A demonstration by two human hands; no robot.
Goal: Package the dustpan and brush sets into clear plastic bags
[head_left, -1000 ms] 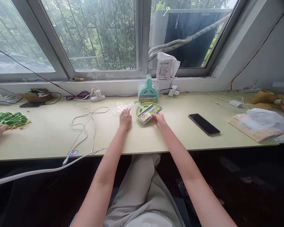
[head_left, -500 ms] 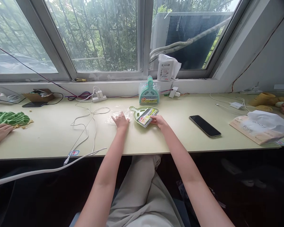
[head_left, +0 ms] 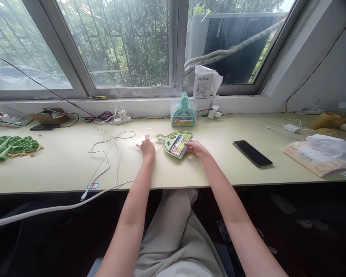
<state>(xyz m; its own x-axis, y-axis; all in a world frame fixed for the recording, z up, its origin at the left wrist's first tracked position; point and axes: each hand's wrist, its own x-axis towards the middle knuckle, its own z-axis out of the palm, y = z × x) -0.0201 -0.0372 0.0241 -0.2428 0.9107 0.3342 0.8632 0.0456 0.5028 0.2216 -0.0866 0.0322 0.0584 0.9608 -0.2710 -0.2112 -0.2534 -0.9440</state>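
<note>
Two hands meet mid-desk (head_left: 60,165): the right hand (head_left: 196,147) pinches the edge of a flat, pale-green plastic dustpan (head_left: 169,141) bearing a striped paper label. The left hand (head_left: 148,147) lies loosely spread on a crinkly clear bag (head_left: 137,142), its outline hard to trace.

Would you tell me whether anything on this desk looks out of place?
Nothing is damaged, but a white cable sprawls across the table and hangs over its front edge, left of the green dustpan in the right hand.
</note>
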